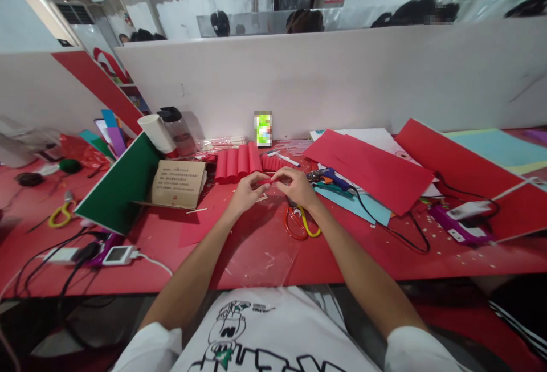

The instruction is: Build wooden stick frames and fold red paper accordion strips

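My left hand and my right hand meet over the red table, fingers pinched together on a small piece of red paper held between them. Just behind my hands lies a row of red paper rolls. Red-and-yellow scissors rest on the table under my right wrist. A blue glue gun lies right of my right hand.
A cardboard box and a green board stand at the left, with a cup and bottle behind. Large red sheets cover the right. Yellow scissors, cables and a white partition surround the work area.
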The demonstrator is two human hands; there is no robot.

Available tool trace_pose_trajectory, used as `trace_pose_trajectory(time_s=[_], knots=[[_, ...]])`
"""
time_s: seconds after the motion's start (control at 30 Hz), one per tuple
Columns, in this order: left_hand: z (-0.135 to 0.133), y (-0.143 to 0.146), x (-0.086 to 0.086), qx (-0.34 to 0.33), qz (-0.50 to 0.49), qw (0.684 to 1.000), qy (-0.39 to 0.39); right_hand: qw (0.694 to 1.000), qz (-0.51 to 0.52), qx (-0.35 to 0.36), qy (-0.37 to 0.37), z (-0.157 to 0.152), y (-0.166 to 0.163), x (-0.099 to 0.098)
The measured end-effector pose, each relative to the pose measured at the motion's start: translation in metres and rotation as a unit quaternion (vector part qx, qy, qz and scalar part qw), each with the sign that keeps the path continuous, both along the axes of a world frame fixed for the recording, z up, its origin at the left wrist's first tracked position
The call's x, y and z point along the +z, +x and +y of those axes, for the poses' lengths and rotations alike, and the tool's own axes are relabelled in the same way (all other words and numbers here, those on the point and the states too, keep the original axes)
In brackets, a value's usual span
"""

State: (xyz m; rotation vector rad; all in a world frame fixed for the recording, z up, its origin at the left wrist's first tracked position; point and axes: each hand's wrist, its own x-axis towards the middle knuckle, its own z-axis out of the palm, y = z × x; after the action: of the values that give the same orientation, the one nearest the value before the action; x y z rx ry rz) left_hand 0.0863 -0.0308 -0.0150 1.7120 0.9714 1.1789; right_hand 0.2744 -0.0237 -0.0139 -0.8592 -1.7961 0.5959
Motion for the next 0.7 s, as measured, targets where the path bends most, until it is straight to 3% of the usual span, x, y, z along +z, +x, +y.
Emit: trace_pose_trajectory(time_s=[0.17, 0.3, 0.5, 0.7], knots=[[0.0027, 0.0003, -0.0032, -0.01, -0.031, 0.998, -0.06, 0.999, -0.006, -0.004, 0.036, -0.0012, 0.0005, 0.0024], [0.0075, -0.0005, -0.0078, -0.009, -0.045, 0.994, -0.095, 1.0, -0.019, 0.011, 0.021, -0.0021, 0.0016, 0.0036], [0.0081, -0.0025, -0.0074, 0.01, -0.027, 0.999, -0.044, 0.995, 0.004, 0.065, -0.08, -0.0043, 0.0005, 0.0016], [0.0019, 0.0018, -0.0029, 0.022, -0.005, 1.0, -0.01, 0.999, 0.011, 0.007, -0.04, -0.0027, 0.0008, 0.0013]])
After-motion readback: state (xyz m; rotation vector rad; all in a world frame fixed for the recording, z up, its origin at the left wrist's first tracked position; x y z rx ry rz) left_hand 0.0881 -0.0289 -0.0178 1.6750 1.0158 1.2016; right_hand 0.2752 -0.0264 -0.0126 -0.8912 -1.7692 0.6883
